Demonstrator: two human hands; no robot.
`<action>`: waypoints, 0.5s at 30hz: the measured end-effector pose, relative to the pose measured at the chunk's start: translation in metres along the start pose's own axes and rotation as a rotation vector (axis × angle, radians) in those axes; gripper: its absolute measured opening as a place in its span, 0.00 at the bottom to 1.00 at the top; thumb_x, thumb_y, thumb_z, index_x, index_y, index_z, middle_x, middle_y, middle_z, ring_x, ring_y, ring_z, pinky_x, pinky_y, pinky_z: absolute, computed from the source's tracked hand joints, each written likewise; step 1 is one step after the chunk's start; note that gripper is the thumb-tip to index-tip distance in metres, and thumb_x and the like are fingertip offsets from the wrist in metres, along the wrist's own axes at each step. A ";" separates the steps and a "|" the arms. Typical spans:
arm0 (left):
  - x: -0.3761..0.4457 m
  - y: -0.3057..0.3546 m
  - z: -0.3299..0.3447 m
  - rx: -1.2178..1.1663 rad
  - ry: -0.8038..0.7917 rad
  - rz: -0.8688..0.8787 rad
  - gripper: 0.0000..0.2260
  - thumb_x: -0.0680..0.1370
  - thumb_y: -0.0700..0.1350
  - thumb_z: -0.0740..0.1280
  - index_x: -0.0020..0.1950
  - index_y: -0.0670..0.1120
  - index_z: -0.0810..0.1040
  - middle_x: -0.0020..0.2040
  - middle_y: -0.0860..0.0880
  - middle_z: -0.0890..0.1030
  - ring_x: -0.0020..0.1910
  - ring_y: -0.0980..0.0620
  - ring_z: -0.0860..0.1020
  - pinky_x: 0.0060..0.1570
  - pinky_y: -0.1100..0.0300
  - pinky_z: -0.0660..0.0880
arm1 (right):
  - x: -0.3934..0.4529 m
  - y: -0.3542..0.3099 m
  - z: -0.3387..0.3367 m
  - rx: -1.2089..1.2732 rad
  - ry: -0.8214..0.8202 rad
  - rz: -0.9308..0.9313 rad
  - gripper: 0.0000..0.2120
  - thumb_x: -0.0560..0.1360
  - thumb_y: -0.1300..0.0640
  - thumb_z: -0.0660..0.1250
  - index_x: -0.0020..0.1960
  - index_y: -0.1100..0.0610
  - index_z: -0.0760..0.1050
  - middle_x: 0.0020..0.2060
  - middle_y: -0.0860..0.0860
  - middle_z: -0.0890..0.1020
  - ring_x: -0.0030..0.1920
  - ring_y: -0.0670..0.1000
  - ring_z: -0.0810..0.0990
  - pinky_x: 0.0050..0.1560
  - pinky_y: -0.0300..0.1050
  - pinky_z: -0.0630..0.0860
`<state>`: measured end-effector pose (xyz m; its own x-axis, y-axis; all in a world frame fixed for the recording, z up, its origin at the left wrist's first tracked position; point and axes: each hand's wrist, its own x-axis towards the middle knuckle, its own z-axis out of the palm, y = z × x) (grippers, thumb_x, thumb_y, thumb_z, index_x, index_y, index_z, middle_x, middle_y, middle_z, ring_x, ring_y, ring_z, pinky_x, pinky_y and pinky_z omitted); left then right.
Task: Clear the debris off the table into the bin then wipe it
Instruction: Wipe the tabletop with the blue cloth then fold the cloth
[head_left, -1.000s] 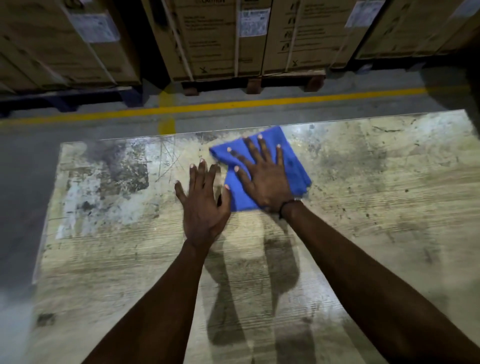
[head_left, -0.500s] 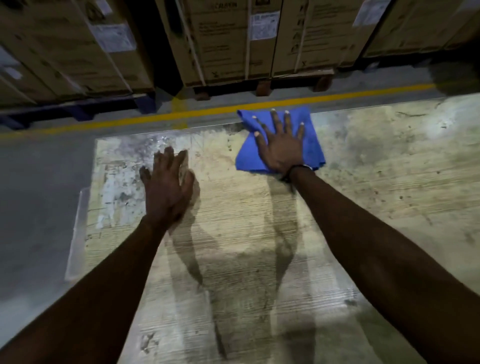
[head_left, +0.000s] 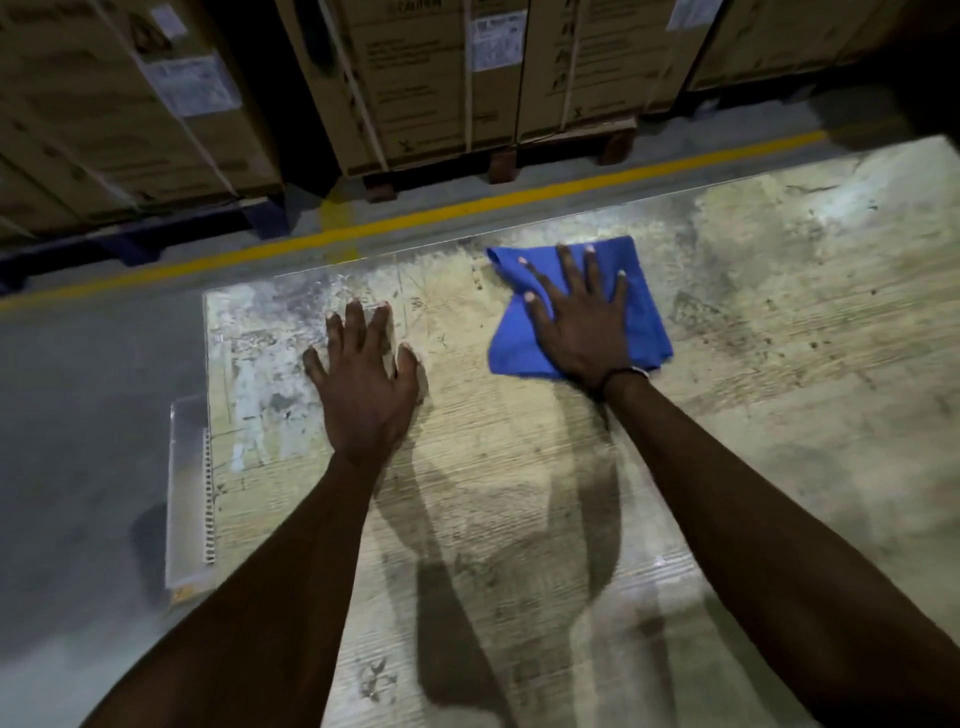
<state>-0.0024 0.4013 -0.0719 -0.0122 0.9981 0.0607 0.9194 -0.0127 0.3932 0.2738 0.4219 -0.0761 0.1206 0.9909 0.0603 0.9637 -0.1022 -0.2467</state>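
Nearest the camera, both forearms are cut off by the lower edge of the view, and their dark shadows are thrown across the worn, scratched table (head_left: 779, 467). The table's right and near portions are cropped by the frame. At its left edge a pale translucent strip (head_left: 189, 493) is seen hanging beside the top; what it is cannot be made out.

Farther on, the left hand (head_left: 366, 384) is laid flat on the bare table with fingers straight and slightly spread, and nothing is held. To its right, well apart, the right hand (head_left: 582, 322) is pressed palm-down with fingers splayed on a blue cloth (head_left: 641, 317), which lies near the table's far edge. The cloth's middle is hidden beneath the hand.

Beyond the table, a yellow floor line (head_left: 467, 213) is seen, then stacked cardboard boxes (head_left: 426, 88) on pallets; their labels are too blurred to be read.
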 end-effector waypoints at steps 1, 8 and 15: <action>0.000 -0.001 0.000 0.001 0.000 0.000 0.27 0.84 0.59 0.55 0.83 0.55 0.62 0.86 0.49 0.57 0.85 0.46 0.52 0.80 0.35 0.44 | 0.003 -0.014 0.006 -0.003 0.007 -0.010 0.26 0.84 0.36 0.49 0.81 0.36 0.60 0.83 0.49 0.60 0.84 0.59 0.54 0.78 0.74 0.50; 0.001 -0.002 -0.002 -0.018 -0.025 0.012 0.27 0.85 0.59 0.55 0.84 0.54 0.62 0.86 0.48 0.56 0.85 0.45 0.51 0.79 0.34 0.44 | -0.137 -0.037 -0.002 -0.025 -0.025 -0.189 0.25 0.85 0.37 0.51 0.82 0.33 0.53 0.85 0.44 0.52 0.85 0.53 0.45 0.81 0.66 0.43; -0.001 -0.001 -0.001 -0.027 -0.016 0.026 0.28 0.84 0.60 0.53 0.84 0.53 0.61 0.86 0.47 0.55 0.85 0.45 0.50 0.79 0.33 0.44 | -0.084 0.028 -0.018 -0.025 -0.006 0.128 0.26 0.85 0.35 0.47 0.82 0.35 0.56 0.85 0.46 0.55 0.85 0.56 0.49 0.79 0.72 0.47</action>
<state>-0.0036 0.4004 -0.0712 0.0184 0.9982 0.0566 0.9081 -0.0403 0.4167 0.2954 0.3338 -0.0704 0.2417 0.9701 0.0239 0.9461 -0.2301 -0.2280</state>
